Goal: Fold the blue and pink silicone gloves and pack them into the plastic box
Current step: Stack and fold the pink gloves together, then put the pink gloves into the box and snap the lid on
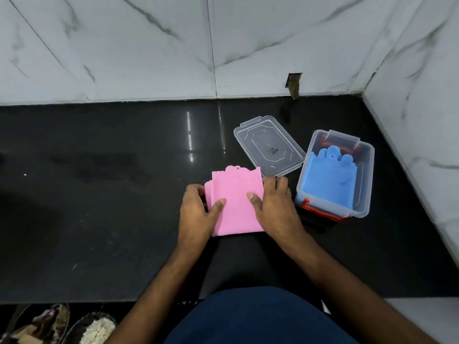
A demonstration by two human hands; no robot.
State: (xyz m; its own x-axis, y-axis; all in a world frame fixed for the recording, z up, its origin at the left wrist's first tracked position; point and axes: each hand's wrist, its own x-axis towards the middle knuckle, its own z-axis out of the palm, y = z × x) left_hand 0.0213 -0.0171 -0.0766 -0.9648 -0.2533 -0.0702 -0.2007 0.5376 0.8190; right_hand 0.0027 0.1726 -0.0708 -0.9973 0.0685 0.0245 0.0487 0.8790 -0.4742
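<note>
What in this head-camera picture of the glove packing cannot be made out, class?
- Pink glove: sides covered by left hand and right hand.
- Plastic box floor: hidden under blue glove.
- Marking on lid: too small.
- Bottom-left objects: cut off.

lid (269, 146) beside plastic box (363, 180), counter (99, 194) left bare

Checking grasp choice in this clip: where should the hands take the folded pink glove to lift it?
Probably by its two long side edges, one hand from each side, as the left hand and right hand sit now. The pink glove lies flat in stacked layers, so pinching both sides should keep the fold together.
</note>
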